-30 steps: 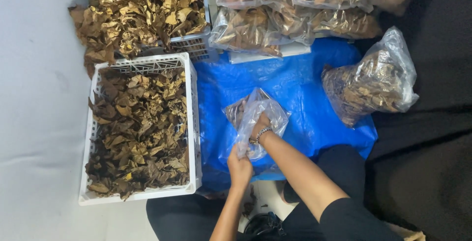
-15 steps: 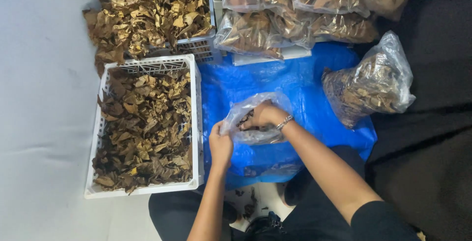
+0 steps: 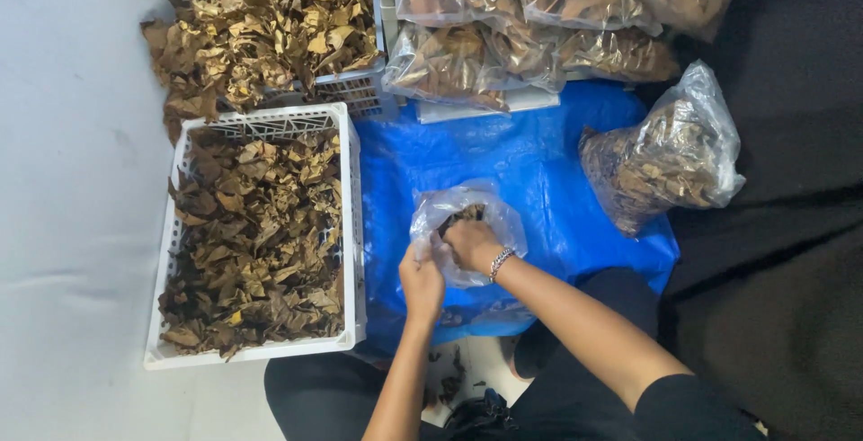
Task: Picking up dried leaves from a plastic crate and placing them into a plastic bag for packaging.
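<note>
The right hand, fingers curled round dry brown leaves, reaches into a small clear bag whose near-left rim the left hand pinches, on the blue sheet just right of the white leaf-filled crate.

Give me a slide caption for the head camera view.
Both hands filling a clear plastic bag with dried leaves beside a white crate.

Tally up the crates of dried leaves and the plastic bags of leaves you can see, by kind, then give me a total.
White plastic crates of leaves: 2
Filled clear bags: about 6, stacked at the top, overlapping
Filled bag lying apart: 1
Bag in the left hand and right hand: 1
Total: about 10
</note>
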